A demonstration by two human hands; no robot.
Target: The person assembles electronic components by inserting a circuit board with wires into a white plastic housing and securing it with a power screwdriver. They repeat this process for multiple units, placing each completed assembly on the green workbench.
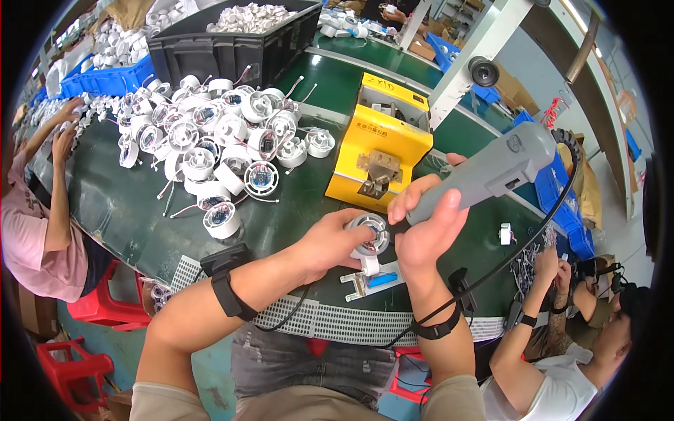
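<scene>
My left hand (328,244) grips a round white plastic housing (380,241) with a circuit board inside, thumb on its face. Under it stands a small metal jig (358,286) with a white stem and a blue cylinder (382,278); whether the housing rests on the stem, I cannot tell. My right hand (430,235) is wrapped round a grey corded electric screwdriver (484,168), tilted with its cord end up to the right. Its dark nose points toward the housing's right side; the bit's tip is hard to make out. Behind both hands sits a yellow screw feeder (375,151).
A heap of similar white housings (210,140) with wires covers the bench's left side. Behind it stand a black crate (232,52) and a blue bin (105,74). The screwdriver's black cord (519,249) arcs across the right. People work on both sides; a metal post (484,56) rises behind.
</scene>
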